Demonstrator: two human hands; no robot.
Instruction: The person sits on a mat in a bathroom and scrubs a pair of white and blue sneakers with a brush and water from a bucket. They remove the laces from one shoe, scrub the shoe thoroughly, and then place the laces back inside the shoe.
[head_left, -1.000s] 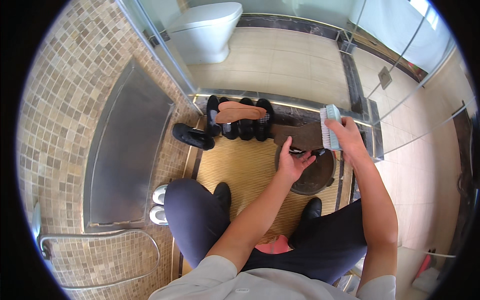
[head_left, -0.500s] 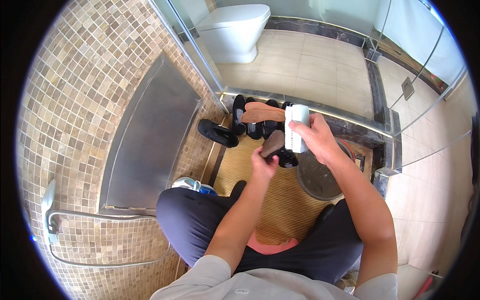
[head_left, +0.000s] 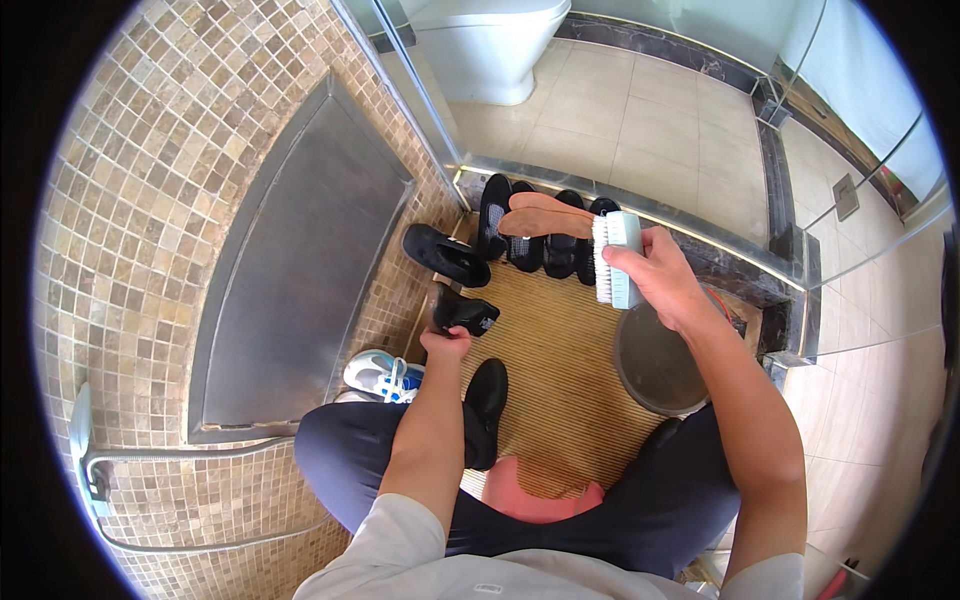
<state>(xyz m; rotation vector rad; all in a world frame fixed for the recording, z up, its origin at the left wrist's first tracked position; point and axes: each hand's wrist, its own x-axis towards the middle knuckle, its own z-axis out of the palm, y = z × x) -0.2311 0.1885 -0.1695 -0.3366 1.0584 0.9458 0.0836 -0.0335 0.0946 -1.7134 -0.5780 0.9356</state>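
My right hand grips a pale blue-green scrub brush with white bristles facing left. Two flat orange-brown pieces shaped like insoles stick out leftward from behind the brush, apparently held along with it. Over by the tiled wall, my left hand is closed on the near end of a black shoe; its fingertips are partly hidden. Just beyond that shoe lies a black slip-on shoe. Several more black shoes stand in a row along the far ledge.
A dark round basin sits below my right forearm. White-and-blue sneakers are beside my left knee. A pink plastic piece lies between my legs on the ribbed mat. Glass panels and a dark stone curb border the far side.
My left hand has moved left, away from the brush, carrying the black shoe toward the wall. My right hand still has the brush and insoles; the view has shifted slightly.
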